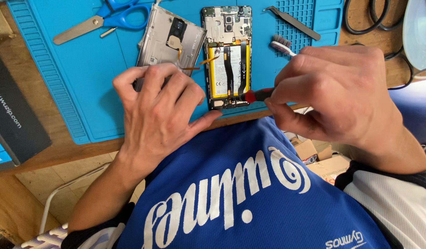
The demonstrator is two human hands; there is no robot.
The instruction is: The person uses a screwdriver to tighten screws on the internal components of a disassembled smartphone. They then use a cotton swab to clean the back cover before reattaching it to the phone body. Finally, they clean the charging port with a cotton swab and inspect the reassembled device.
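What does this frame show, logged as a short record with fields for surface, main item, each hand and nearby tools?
surface: blue work mat on a wooden bench
main item: opened phone, battery and flex cables exposed
detached part: grey back cover, tilted, left of the phone
left hand: rests on the back cover's lower end
right hand: grips a red-handled screwdriver, tip at the phone's bottom edge
nearby tools: blue-handled scissors, tweezers, toothbrush

wooden bench (47, 152) carries a blue mat (84, 74); black box (12, 110) lies at its left edge
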